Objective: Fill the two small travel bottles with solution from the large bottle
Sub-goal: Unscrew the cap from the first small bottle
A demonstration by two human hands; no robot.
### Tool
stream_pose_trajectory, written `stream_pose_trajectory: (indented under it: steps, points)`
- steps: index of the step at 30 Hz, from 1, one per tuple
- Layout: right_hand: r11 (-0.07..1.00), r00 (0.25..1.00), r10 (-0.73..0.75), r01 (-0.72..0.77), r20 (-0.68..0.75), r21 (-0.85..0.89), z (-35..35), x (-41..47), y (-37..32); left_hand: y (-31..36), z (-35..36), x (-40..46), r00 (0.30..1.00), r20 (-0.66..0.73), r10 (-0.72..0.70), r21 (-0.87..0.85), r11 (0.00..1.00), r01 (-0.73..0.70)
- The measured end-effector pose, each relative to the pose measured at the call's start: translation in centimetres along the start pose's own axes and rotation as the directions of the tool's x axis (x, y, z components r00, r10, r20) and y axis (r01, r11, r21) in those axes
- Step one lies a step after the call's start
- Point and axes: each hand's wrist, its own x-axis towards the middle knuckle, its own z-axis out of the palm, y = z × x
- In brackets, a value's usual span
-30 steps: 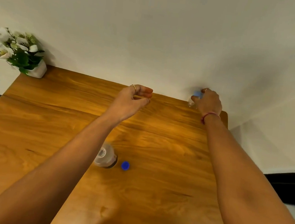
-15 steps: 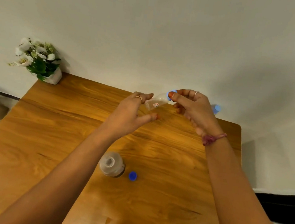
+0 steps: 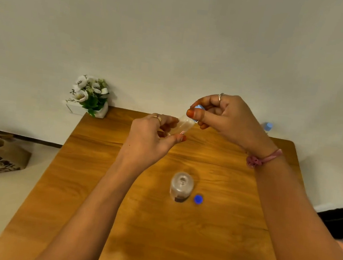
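Spillage is the main risk I see: the large bottle [image 3: 181, 186] stands uncapped on the worktop [image 3: 104, 186], its blue cap [image 3: 198, 199] just beside it, right under both forearms. Above it, the left hand [image 3: 148, 140] pinches a small clear travel bottle [image 3: 182, 127] while the right hand [image 3: 221, 116] pinches its blue cap. A dropped cap could roll away; the second travel bottle [image 3: 266, 127] sits by the far edge.

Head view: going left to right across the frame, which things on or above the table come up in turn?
Flower pot → left hand → small travel bottle held between both hands → right hand on its light-blue cap → second small bottle at the far right table edge.
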Motion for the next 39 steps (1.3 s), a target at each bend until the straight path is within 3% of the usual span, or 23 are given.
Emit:
stream_pose_trajectory:
  steps: [5,8,11,13,16,19,23,26,30,32,35,39]
  points:
    - [0.967,0.968,-0.136,0.177,0.212,-0.183,2.6,-1.4,-3.7,-2.2,-3.6,-3.5,0.989,0.124,-0.082,-0.212,0.971,0.107]
    - [0.92,0.941,-0.013,0.144,0.339,-0.364,3.1,-2.1,-6.4,-3.3,-4.8,-5.3,0.989,0.114,-0.094,-0.262,0.957,0.121]
    - [0.83,0.954,0.133,0.042,0.27,-0.556,4.9,-2.6,-8.1,-4.1,-5.5,-6.4,0.988,0.113,-0.102,-0.298,0.946,0.131]
    - [0.83,0.967,0.079,0.071,0.243,-0.553,6.3,-3.1,-8.6,-4.5,-5.7,-7.0,0.988,0.119,-0.1,-0.319,0.938,0.133]
    - [0.833,0.945,0.027,0.159,0.326,-0.53,6.6,-4.1,-9.4,-5.1,-6.1,-7.8,0.987,0.118,-0.113,-0.362,0.92,0.148]
    - [0.845,0.955,0.077,0.09,0.288,-0.527,7.2,-4.7,-10.1,-5.3,-6.7,-8.5,0.985,0.123,-0.12,-0.38,0.911,0.159]
    - [0.753,0.949,0.007,0.202,0.314,-0.627,8.5,-5.2,-10.6,-5.3,-7.3,-9.1,0.983,0.141,-0.118,-0.409,0.897,0.167]
    - [0.799,0.951,0.045,0.15,0.307,-0.583,8.5,-5.6,-11.1,-5.6,-7.5,-9.4,0.986,0.129,-0.108,-0.427,0.891,0.153]
    - [0.728,0.958,0.02,0.181,0.285,-0.661,9.5,-6.0,-10.7,-5.9,-7.0,-9.8,0.988,0.122,-0.089,-0.426,0.895,0.134]
    - [0.753,0.95,0.022,0.19,0.312,-0.63,9.6,-6.2,-10.6,-6.1,-6.7,-10.0,0.99,0.106,-0.089,-0.441,0.889,0.128]
    - [0.786,0.967,0.092,0.077,0.239,-0.613,9.5,-6.1,-10.4,-6.3,-6.6,-10.4,0.993,0.091,-0.079,-0.444,0.889,0.112]
    - [0.73,0.961,0.04,0.159,0.274,-0.665,10.0,-6.2,-10.2,-6.5,-6.5,-10.8,0.994,0.073,-0.081,-0.453,0.885,0.106]
